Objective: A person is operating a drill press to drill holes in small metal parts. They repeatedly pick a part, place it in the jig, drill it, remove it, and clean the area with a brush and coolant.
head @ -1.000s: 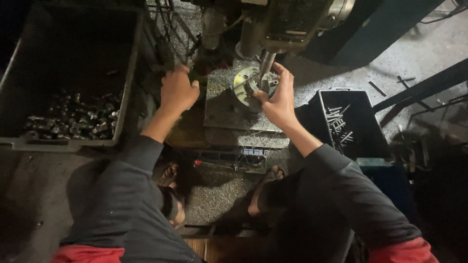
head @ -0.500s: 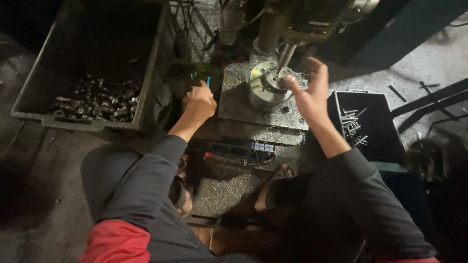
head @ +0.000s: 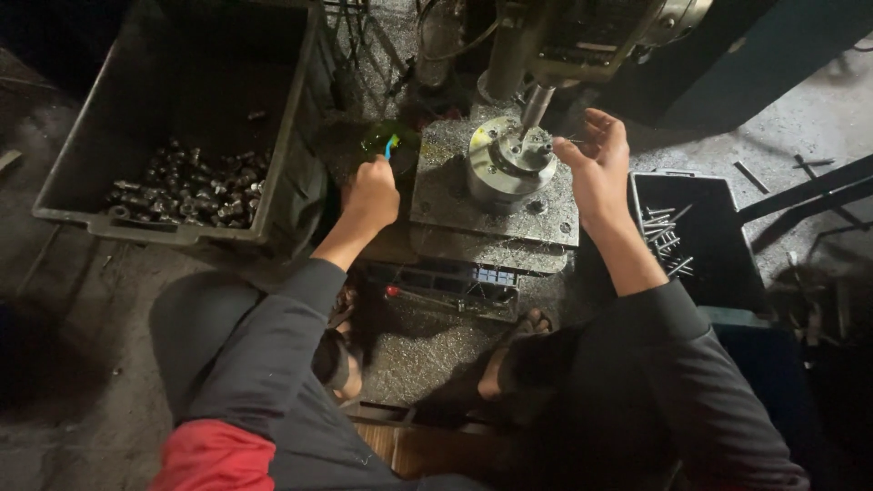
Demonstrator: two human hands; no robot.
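1. I'm looking down from the head camera at the round metal fixture [head: 509,164] on the grey machine plate [head: 455,195]; I'll place everything from that fixture.
2. My left hand [head: 371,193] is left of the fixture, at the plate's left edge, curled into a fist around a small blue-handled tool [head: 392,145], whose tip pokes out above the knuckles.
3. That tool sits right against a dark green bottle-like thing [head: 386,136], just left of the fixture; I can't tell whether they touch.
4. My right hand [head: 596,164] is just right of the fixture, palm up and fingers spread, gripping nothing firmly. A thin metal pin [head: 571,140] seems to lie at its fingertips, but it's too fine to tell if it's pinched.
5. The drill spindle [head: 536,102] comes down from the machine head onto the fixture's top, slightly right of centre.
6. Far left of the fixture, a grey plastic bin [head: 73,214] holds a heap of small metal parts [head: 186,186].
7. Right of the fixture, past my right wrist, a black tray [head: 727,273] holds loose long pins [head: 668,241].
8. Below the fixture, metal shavings cover the floor between my legs.
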